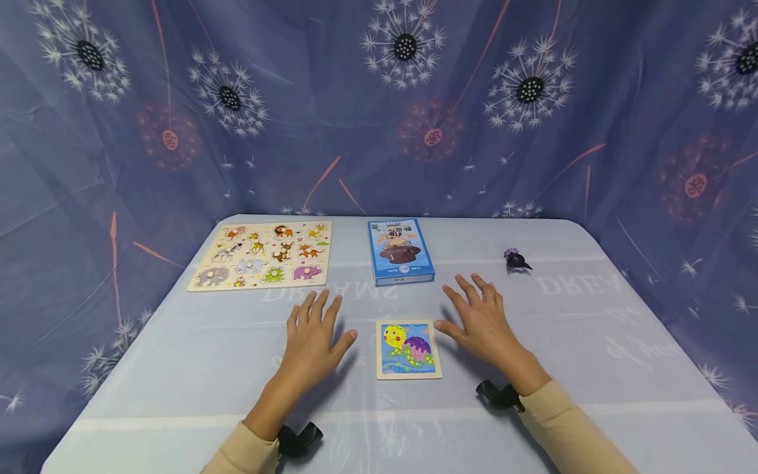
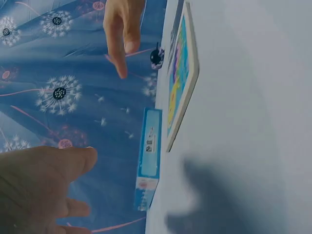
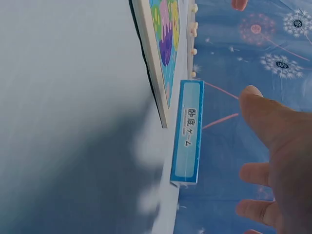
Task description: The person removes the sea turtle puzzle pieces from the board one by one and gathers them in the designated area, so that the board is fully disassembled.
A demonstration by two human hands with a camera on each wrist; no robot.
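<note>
A small square jigsaw puzzle (image 1: 408, 349) with a yellow and purple turtle picture in a pale wooden frame lies flat between the two hands. To its left, my left hand (image 1: 314, 334) hovers over the table with spread fingers, holding nothing. On the other side my right hand (image 1: 481, 322) is likewise spread above the table, its thumb close to the puzzle's upper right corner. Both wrist views show the hands apart from the puzzle and from the blue box (image 1: 401, 252), which lies farther back.
At the back left lies a wooden animal knob puzzle board (image 1: 260, 255). A small black and purple object (image 1: 517, 261) sits at the back right. The pale table (image 1: 177, 388) ends at a blue dandelion-print curtain (image 1: 331, 118). Each wrist wears a black camera mount.
</note>
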